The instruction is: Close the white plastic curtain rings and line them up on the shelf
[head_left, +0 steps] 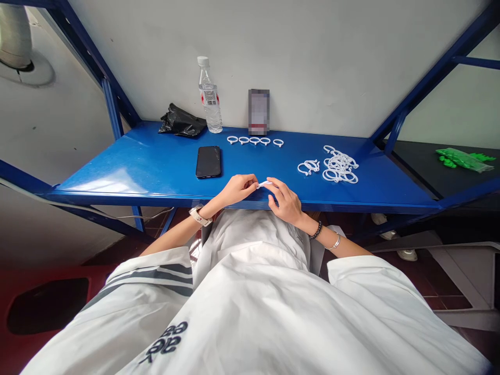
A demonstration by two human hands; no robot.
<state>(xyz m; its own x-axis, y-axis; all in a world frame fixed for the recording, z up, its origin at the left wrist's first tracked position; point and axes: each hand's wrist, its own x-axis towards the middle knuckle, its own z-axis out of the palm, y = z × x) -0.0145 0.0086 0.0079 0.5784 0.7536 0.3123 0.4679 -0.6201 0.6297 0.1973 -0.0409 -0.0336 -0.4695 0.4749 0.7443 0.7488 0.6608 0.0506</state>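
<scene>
Close to the front edge of the blue table point(164, 161), my left hand point(239, 188) and my right hand point(286, 200) meet at a small white plastic ring point(264, 184). My left fingertips pinch one end of it; my right thumb and fingers close on the other side. Fingers cover part of the ring, so its full shape is hidden. Beyond my hands stands a row of similar white rings point(254, 140). To the right lie a heap of white rings point(339, 165) and a smaller cluster of rings point(309, 167).
A black phone point(208, 162) lies left of my hands. At the back are a crumpled black bag point(182, 121), a water bottle point(211, 101) and an upright blurred card-like thing point(259, 112) against the wall. Green pieces in clear plastic point(464, 159) lie on a dark surface at right.
</scene>
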